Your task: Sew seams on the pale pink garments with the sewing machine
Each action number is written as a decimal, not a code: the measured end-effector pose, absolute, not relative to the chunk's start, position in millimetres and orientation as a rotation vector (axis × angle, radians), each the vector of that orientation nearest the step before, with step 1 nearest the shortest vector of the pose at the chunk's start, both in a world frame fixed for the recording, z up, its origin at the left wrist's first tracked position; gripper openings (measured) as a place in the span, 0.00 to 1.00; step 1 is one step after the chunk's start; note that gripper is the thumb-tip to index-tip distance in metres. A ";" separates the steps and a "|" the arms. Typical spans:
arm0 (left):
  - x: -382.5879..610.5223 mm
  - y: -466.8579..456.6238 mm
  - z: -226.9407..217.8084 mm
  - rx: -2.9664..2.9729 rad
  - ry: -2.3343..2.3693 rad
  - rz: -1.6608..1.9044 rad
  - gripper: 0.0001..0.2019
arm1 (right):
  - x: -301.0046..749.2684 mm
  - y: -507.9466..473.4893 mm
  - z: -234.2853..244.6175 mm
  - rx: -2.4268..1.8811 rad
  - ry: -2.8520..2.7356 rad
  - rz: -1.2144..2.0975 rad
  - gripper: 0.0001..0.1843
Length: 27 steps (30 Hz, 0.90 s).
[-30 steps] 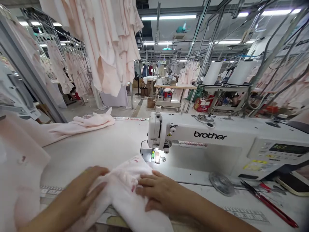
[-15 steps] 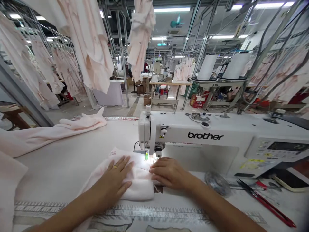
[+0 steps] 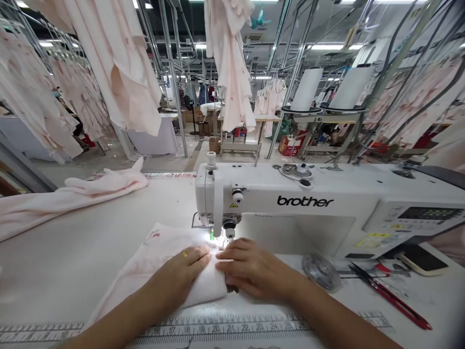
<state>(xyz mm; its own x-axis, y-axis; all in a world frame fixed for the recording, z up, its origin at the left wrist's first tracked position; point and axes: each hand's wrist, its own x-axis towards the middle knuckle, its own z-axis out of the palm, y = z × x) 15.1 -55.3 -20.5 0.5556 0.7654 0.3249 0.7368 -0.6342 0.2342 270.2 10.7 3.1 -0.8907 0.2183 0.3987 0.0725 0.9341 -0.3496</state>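
Observation:
A pale pink piece of soft fabric (image 3: 160, 245) with small printed marks lies folded on the sewing table, its far edge by the lit presser foot of the white Brother sewing machine (image 3: 261, 186). My left hand (image 3: 183, 271), wearing a ring, grips the fabric just in front of the needle, fingers together and bent. Close beside it, my right hand (image 3: 254, 269) has its fingers closed on the fabric's right edge. The needle tip and the fingertips are partly lost in the glare.
Red-handled tweezers (image 3: 392, 295), a clear round container (image 3: 321, 272) and a phone (image 3: 423, 259) lie at the right. A printed ruler strip (image 3: 218, 329) runs along the front edge. More pink fabric (image 3: 105, 189) rests at the left. Garments (image 3: 119, 72) hang overhead, and thread cones (image 3: 307, 89) stand behind.
My left hand has gone from lying spread flat to bent, with its fingers together, nearer the needle and my right hand. The fabric's left part now lies flatter. The view has shifted slightly.

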 end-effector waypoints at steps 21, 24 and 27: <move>-7.2 -28.2 -13.0 2.610 1.166 0.270 0.24 | 262.7 9.8 -0.8 -0.252 -2.773 0.249 0.11; -11.2 -16.9 -14.2 2.597 1.151 0.356 0.24 | 262.1 13.8 -4.1 -0.315 -2.768 0.201 0.17; -13.6 -9.1 -14.9 2.607 1.157 0.374 0.25 | 261.6 15.4 -3.8 -0.391 -2.784 0.167 0.19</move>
